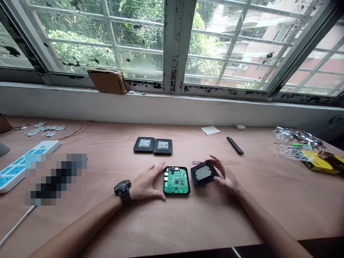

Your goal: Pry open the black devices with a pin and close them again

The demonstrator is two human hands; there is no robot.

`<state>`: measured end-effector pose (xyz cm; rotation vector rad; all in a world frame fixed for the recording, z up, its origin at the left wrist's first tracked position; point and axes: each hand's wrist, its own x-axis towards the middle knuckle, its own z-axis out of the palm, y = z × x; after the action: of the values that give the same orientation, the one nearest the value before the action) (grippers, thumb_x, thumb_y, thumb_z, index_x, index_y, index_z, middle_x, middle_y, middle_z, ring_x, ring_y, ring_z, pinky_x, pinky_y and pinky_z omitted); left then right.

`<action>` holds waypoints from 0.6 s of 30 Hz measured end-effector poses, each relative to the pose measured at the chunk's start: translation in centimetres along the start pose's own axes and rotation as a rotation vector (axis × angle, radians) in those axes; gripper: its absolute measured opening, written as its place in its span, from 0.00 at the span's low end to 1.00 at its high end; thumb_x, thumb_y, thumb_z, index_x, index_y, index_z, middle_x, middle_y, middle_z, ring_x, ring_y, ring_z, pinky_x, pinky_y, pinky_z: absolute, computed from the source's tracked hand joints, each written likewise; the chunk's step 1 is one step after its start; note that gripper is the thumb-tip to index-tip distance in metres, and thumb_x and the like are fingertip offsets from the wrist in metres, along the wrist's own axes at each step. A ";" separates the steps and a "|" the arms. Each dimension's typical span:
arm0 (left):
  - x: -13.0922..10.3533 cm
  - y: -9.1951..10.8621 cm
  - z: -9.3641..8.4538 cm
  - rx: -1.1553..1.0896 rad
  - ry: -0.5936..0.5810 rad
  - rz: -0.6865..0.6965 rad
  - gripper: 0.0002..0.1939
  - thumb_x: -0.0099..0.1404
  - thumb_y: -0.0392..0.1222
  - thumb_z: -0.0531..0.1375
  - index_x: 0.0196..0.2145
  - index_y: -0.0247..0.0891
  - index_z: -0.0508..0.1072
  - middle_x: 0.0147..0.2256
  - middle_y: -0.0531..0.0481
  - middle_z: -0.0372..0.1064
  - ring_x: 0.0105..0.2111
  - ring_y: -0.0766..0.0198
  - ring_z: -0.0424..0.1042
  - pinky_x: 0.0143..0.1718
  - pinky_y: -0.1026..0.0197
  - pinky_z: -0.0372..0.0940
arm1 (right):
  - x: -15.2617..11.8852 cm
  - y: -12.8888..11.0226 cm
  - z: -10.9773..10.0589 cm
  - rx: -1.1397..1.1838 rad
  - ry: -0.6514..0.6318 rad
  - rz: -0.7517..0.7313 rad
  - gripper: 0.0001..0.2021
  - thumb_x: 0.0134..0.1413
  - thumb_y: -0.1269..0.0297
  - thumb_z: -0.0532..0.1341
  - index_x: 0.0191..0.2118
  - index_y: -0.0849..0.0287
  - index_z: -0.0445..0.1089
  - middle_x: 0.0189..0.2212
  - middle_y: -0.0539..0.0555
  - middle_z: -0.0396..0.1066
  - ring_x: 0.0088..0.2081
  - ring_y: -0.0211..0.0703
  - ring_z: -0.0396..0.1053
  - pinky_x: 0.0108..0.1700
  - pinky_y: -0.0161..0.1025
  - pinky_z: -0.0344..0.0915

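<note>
A green circuit board [176,181] sits in an open black plastic case [189,186] on the table. My left hand [145,184], with a black watch on the wrist, lies at the case's left side. Its thumb and fingers are spread toward the near and far corners, close to or touching the edge. Just right of the case, my right hand [224,177] grips a black case cover [199,182] by its right edge. The cover is tilted, its inner side with a silver plate facing up. A small red-and-clear screwdriver handle [197,162] partly shows behind the cover.
Two closed black boxes [152,146] with labels lie farther back. A black strip [235,145], white paper [210,130] and a white block [240,127] are to the right. Plastic bags and a yellow-black box [321,163] lie far right; a power strip [28,161] is left.
</note>
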<state>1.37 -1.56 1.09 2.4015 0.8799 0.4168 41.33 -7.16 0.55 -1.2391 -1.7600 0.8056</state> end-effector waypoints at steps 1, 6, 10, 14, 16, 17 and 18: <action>0.0 0.1 0.1 0.009 -0.008 0.024 0.65 0.51 0.67 0.72 0.74 0.46 0.41 0.73 0.41 0.38 0.71 0.42 0.45 0.71 0.41 0.44 | 0.1 0.1 0.0 0.087 0.062 0.046 0.44 0.54 0.37 0.61 0.70 0.52 0.48 0.63 0.65 0.65 0.64 0.64 0.63 0.62 0.61 0.63; -1.0 -1.7 -1.4 -0.100 0.060 0.012 0.54 0.64 0.61 0.66 0.74 0.46 0.39 0.70 0.41 0.50 0.68 0.48 0.55 0.68 0.45 0.53 | 0.9 -2.2 2.7 0.385 0.111 0.258 0.46 0.59 0.29 0.35 0.73 0.55 0.46 0.66 0.65 0.62 0.63 0.65 0.65 0.56 0.62 0.69; -1.6 -4.4 -3.0 -0.160 0.193 -0.067 0.41 0.72 0.56 0.59 0.73 0.45 0.45 0.58 0.45 0.72 0.57 0.54 0.72 0.59 0.50 0.65 | 3.3 -6.0 6.2 0.359 0.011 0.222 0.47 0.60 0.30 0.29 0.73 0.57 0.48 0.65 0.63 0.64 0.62 0.61 0.66 0.59 0.59 0.68; -1.6 -5.9 -3.6 -0.076 0.279 -0.131 0.35 0.72 0.56 0.58 0.71 0.44 0.54 0.51 0.48 0.77 0.48 0.55 0.77 0.52 0.54 0.69 | 5.8 -9.6 8.6 0.078 -0.209 -0.096 0.39 0.56 0.35 0.59 0.67 0.52 0.61 0.63 0.61 0.64 0.62 0.61 0.65 0.63 0.57 0.63; -1.7 -6.1 -3.5 -0.050 0.292 -0.121 0.34 0.72 0.55 0.59 0.70 0.44 0.56 0.50 0.47 0.77 0.47 0.55 0.78 0.50 0.56 0.69 | 6.2 -10.9 9.4 -0.171 -0.306 -0.223 0.41 0.49 0.41 0.69 0.66 0.54 0.63 0.64 0.62 0.62 0.63 0.61 0.63 0.64 0.55 0.61; -1.7 -6.1 -3.4 -0.046 0.296 -0.111 0.34 0.71 0.55 0.59 0.70 0.44 0.57 0.50 0.48 0.77 0.47 0.55 0.78 0.50 0.56 0.69 | 6.3 -11.3 9.9 -0.277 -0.338 -0.260 0.43 0.47 0.43 0.70 0.67 0.55 0.63 0.65 0.63 0.61 0.63 0.62 0.62 0.64 0.54 0.61; -1.7 -6.0 -3.3 -0.045 0.299 -0.102 0.34 0.71 0.55 0.59 0.70 0.45 0.58 0.50 0.48 0.78 0.47 0.55 0.78 0.50 0.56 0.69 | 6.2 -11.6 10.3 -0.362 -0.363 -0.282 0.44 0.47 0.43 0.71 0.67 0.57 0.62 0.65 0.64 0.61 0.63 0.62 0.62 0.64 0.54 0.62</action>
<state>-4.38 2.43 0.05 2.2764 1.1037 0.7616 26.10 -5.31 7.23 -1.0754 -2.3956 0.5870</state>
